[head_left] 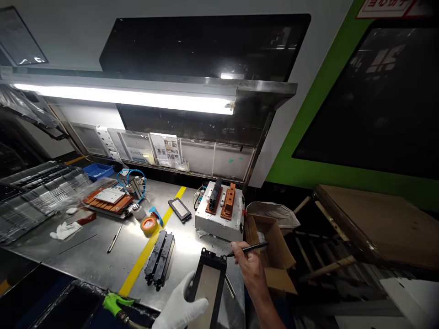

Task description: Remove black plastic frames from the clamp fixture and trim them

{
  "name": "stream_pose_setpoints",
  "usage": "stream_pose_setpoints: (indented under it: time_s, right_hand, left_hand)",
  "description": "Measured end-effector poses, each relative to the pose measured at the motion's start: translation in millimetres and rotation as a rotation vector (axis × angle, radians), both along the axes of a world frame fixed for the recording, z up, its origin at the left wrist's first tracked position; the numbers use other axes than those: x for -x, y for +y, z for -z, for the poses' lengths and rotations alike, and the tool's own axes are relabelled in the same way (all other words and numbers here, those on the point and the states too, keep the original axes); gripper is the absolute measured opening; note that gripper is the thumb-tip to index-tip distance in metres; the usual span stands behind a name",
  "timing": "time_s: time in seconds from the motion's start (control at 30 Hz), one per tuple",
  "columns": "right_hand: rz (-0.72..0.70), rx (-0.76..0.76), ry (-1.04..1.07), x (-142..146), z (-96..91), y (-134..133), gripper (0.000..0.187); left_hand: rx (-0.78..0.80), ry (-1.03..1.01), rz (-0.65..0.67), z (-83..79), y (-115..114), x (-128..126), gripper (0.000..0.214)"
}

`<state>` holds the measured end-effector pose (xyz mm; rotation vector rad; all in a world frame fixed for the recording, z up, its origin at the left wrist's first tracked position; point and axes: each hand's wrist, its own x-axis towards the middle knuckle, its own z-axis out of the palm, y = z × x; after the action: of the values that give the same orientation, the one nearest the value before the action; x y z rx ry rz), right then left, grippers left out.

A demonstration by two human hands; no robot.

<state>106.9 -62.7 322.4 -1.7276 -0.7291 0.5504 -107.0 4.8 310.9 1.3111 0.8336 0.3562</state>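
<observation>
My left hand (181, 302), in a white glove, grips a black rectangular frame (210, 285) with a beige panel, thumb across its face. The frame is tilted up over the front of the bench, its lower end cut off by the picture edge. Bare and closed, my right hand (252, 269) pinches a slim black pen-like tool (255, 247). Its thin tip points left at the frame's upper right corner; whether it touches I cannot tell. Left of the frame, two long black parts (160, 258) lie side by side. A similar flat frame (180, 209) lies further back.
A white fixture box (219, 224) bears orange-brown and black blocks. An open cardboard box (274, 242) stands at right. Orange tape (149, 225), a knife (114, 238), an orange-brown fixture (108, 201) and clear trays (44, 196) lie leftward. A green air gun (116, 304) is at the front edge.
</observation>
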Motion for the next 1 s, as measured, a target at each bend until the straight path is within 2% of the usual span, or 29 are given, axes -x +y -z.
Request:
stream_pose_setpoints:
  time_s: [0.07,0.13,0.3,0.4,0.73,0.8,0.9,1.0]
  right_hand:
    - [0.064,0.017,-0.035,-2.5,-2.1,-0.4,0.044]
    - [0.072,-0.012,-0.054,-2.5,-5.7,0.7,0.043]
    - [-0.150,-0.129,-0.057,12.0,-18.7,14.0,0.040]
    - [-0.198,-0.133,-0.050,20.1,-24.0,22.9,0.043]
    - [-0.193,-0.106,-0.019,24.9,-14.3,22.9,0.042]
    - [-0.141,-0.080,-0.033,24.3,-13.1,23.1,0.041]
    - [0.028,-0.091,-0.040,21.0,-13.8,16.5,0.040]
    - [0.119,-0.189,-0.007,21.8,-14.8,-4.6,0.034]
  left_hand:
    - [0.004,0.012,-0.009,2.7,-1.0,1.1,0.055]
    - [0.006,-0.005,-0.002,4.8,-1.2,1.3,0.055]
    - [-0.020,-0.054,0.042,1.0,-2.1,-3.1,0.063]
    - [-0.033,-0.045,0.043,-4.6,-3.7,-5.4,0.062]
    - [0.003,-0.071,0.074,-2.4,-6.9,-0.9,0.064]
    - [0.007,-0.084,0.073,-0.9,-7.3,-1.0,0.062]
    - [0.010,-0.083,0.018,0.7,-4.8,-1.7,0.059]
    - [0.138,-0.040,-0.228,-3.0,1.3,-4.5,0.053]
